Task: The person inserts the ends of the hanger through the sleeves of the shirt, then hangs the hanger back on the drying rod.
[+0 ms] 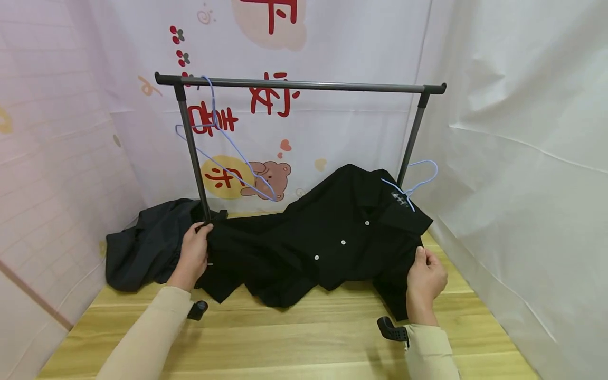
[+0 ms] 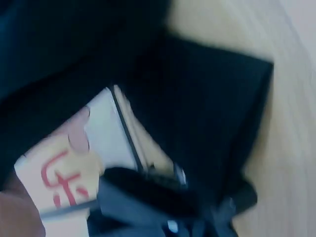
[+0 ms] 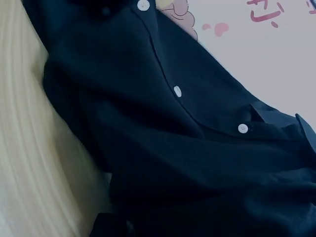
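The left forearm reaches up and inward from the lower left, and the left hand (image 1: 192,256) grips the far-left end of the black shirt (image 1: 294,248) beside the rack's (image 1: 304,84) left post, its fingers partly hidden. The right hand (image 1: 426,277) is raised with its wrist below, thumb and fingers pinching the shirt's edge below the collar. Between them the shirt stretches sideways over the table (image 1: 285,343), collar at right, a hanger (image 1: 406,193) at its neck.

Most of the lower blue hanger (image 1: 407,193) hidden, apparently inside the black shirt (image 1: 294,248)
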### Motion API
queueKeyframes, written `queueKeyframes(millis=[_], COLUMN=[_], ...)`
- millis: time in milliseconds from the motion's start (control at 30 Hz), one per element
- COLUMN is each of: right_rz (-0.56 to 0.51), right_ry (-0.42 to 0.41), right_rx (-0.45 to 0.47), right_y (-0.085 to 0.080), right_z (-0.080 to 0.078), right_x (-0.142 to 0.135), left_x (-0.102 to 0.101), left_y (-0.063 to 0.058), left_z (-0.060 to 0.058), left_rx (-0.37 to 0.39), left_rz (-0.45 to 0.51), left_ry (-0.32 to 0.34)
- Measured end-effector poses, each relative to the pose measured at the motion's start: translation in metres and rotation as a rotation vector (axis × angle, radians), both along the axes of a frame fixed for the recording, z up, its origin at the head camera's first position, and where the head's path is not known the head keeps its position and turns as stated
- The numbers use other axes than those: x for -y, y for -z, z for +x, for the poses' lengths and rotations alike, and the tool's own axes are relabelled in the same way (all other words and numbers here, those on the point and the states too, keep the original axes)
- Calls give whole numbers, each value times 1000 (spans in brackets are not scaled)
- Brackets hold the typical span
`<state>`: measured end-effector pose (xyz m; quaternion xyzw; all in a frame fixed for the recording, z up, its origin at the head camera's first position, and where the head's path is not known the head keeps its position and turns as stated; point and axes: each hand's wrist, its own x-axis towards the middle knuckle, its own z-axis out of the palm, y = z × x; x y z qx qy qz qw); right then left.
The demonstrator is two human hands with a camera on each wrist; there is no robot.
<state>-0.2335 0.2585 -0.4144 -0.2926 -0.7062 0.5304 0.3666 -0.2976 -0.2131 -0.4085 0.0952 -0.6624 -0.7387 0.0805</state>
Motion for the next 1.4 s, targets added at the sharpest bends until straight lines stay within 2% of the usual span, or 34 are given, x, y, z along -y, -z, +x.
queueKeyframes(millis=[67,133,167,233,300,333,400,567,633,733,867,1067,1133,1200,1267,1333,1400], right_rz=[-19,-36,-40,-45,-44,-42,-32,-26,-25,-21,-16,-25,-28,-34,-42,-49,-61], right_ry=[18,30,33,32,24,19,9,-10,-13,-18,-26,-24,-22,-21,-22,-24,-26], right_rx=[-3,-11,-18,-31,-42,-44,-40,-18,-13,-15,-23,-33,-33,-29,-23,-18,-18], right_y=[-1,-2,-2,-1,-1,0,1,4,5,5,5,4,5,6,6,6,7], right_z=[-1,-2,-3,-3,-3,-4,-3,-2,-2,-2,-4,-4,-3,-3,-2,-2,-2], right_x=[0,0,0,1,1,2,3,5,6,7,10,11,10,10,9,9,8], left_x=[15,28,33,41,44,44,40,20,9,-11,-39,-68,-71,-69,-63,-55,-44], left_y=[-5,-7,-6,-4,0,2,6,17,24,35,48,61,64,68,71,72,69], left_z=[0,0,0,0,1,2,3,7,12,24,45,74,78,78,74,66,57], left_rx=[-14,-26,-26,-13,-7,-14,-31,-53,-60,-100,-188,-286,-327,-412,-505,-561,-565], left_rz=[-12,-71,-122,-287,-449,-525,-646,-835,-905,-1006,-1134,-1444,-1523,-1595,-1636,-1648,-1633], left_ry=[-89,-176,-222,-287,-296,-283,-205,110,216,340,486,694,723,703,635,533,428])
